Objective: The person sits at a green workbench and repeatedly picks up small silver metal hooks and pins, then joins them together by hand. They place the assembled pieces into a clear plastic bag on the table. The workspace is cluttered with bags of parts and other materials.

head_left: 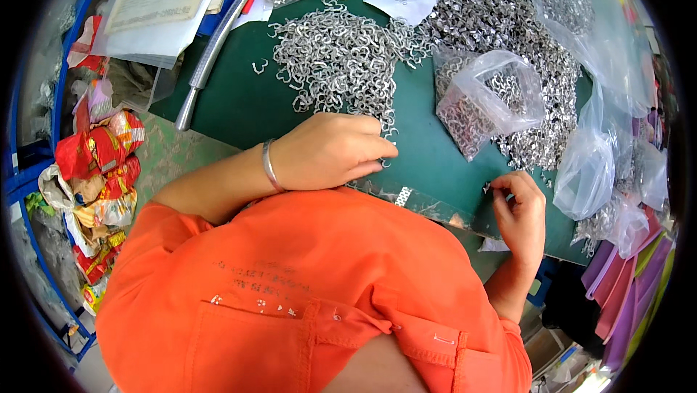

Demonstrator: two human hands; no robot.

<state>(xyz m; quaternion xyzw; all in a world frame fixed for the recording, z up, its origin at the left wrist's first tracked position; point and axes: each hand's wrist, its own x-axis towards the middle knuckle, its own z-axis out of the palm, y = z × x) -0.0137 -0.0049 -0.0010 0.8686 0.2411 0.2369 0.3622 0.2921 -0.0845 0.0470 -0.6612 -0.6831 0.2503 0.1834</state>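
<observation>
My left hand [335, 149], with a metal bangle [271, 166] at its wrist, is closed at the near edge of a heap of silvery curved metal hooks [334, 59]. One small hook [385, 163] shows at its fingertips; whether they grip it is hard to see. To the right, my right hand [521, 208] pinches a tiny metal piece [486, 188] between thumb and forefinger, just above the green tabletop [428, 168]. Between and beyond the hands lies a clear plastic bag [465, 128] partly filled with hooks. Behind it spreads a large heap of small metal clips [501, 22].
A white paper slip [401, 2] lies between the heaps. Clear plastic bags [592, 160] hang along the right side. At the left are a metal-handled tool [210, 59], stacked papers [156, 4] and red snack wrappers [102, 153]. The table's near edge runs close to my body.
</observation>
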